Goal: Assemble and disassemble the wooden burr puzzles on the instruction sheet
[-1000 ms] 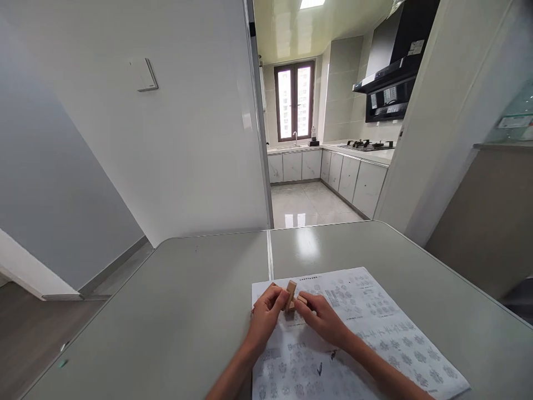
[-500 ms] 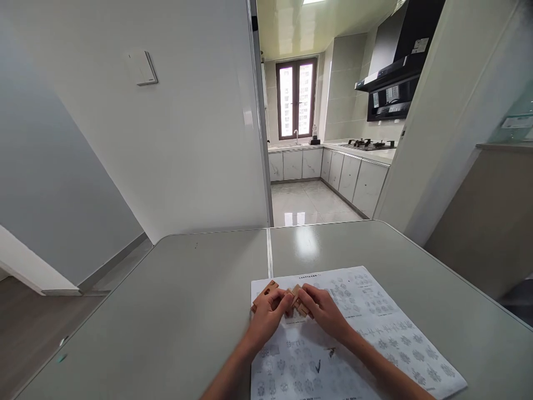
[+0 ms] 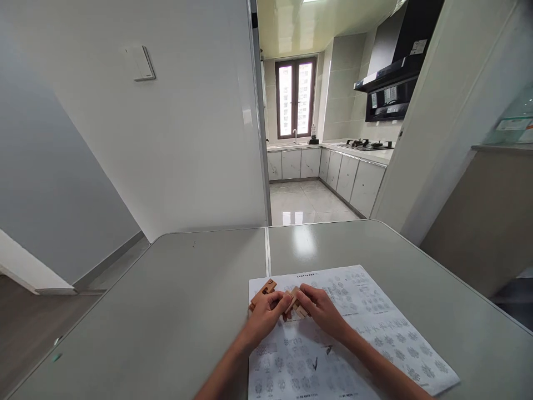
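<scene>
My left hand (image 3: 268,315) and my right hand (image 3: 322,309) meet over a printed sheet, fingers closed in a pinch. Between their fingertips are small light-brown notched wooden puzzle pieces (image 3: 293,300), which both hands grip. How the pieces fit together is partly hidden by the fingers. Just beyond my left hand, a darker notched wooden piece (image 3: 264,290) rests at the sheet's upper left corner. The instruction sheet (image 3: 400,339) lies under both hands, covered with small line drawings of puzzle shapes.
The grey-green table (image 3: 179,311) has a pale seam running away from me. Past its far edge, a doorway opens on a kitchen with white cabinets (image 3: 300,163), a gas hob (image 3: 368,145) and a range hood (image 3: 387,89). A light switch (image 3: 140,63) is on the left wall.
The wooden pieces between my fingertips have shifted and turned slightly. Both hands keep their grip in nearly the same place. The view has moved a little.
</scene>
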Tool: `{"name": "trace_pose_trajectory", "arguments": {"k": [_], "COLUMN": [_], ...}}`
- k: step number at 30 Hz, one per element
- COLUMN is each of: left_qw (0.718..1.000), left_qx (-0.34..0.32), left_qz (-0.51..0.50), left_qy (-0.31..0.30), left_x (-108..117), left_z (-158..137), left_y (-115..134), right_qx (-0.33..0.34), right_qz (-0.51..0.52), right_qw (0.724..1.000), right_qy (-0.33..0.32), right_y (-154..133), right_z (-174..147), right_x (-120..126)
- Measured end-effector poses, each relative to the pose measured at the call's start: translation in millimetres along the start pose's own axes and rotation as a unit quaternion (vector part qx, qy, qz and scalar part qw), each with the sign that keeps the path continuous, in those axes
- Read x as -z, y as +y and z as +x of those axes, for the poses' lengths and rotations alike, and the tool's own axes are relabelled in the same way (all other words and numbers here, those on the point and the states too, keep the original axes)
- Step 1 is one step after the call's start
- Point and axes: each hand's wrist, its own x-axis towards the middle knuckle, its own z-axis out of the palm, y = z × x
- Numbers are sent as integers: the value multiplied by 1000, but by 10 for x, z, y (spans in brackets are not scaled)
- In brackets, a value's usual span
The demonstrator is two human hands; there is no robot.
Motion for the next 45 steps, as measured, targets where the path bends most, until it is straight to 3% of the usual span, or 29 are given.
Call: {"name": "trace_pose_trajectory", "arguments": {"k": [5, 9, 15, 21, 25, 31, 36, 41, 45], "left_qw": [1000, 997, 969, 961, 965, 977, 985, 987, 987], "left_qx": [1, 0, 5, 9, 1, -11, -21, -31, -36], "left_qz": [-14, -34, -209, -237, -224, -155, -86, -40, -16], "left_qy": [3, 64, 135, 140, 135, 144, 148, 150, 159], "left_x": [-12, -11, 7, 8, 12, 14, 6, -21, -51], "left_z": [5, 21, 62, 81, 67, 24, 33, 38, 25], "left_y": [-38, -47, -17, -79, -84, -26, -64, -92, -100], "right_qx": [-4, -20, -13, 40, 58, -6, -43, -58, -31], "right_qz": [13, 51, -42, -184, -211, -65, 74, 111, 100], "right_qw": [1000, 998, 995, 982, 976, 998, 996, 992, 994], "right_qy": [8, 7, 85, 10, -7, 4, 14, -21, -35], "right_y": [4, -20, -7, 77, 77, -12, -62, -56, -71], "right_z": [6, 26, 62, 26, -2, 17, 57, 50, 18], "right_x": [-11, -17, 34, 27, 13, 40, 41, 24, 15]}}
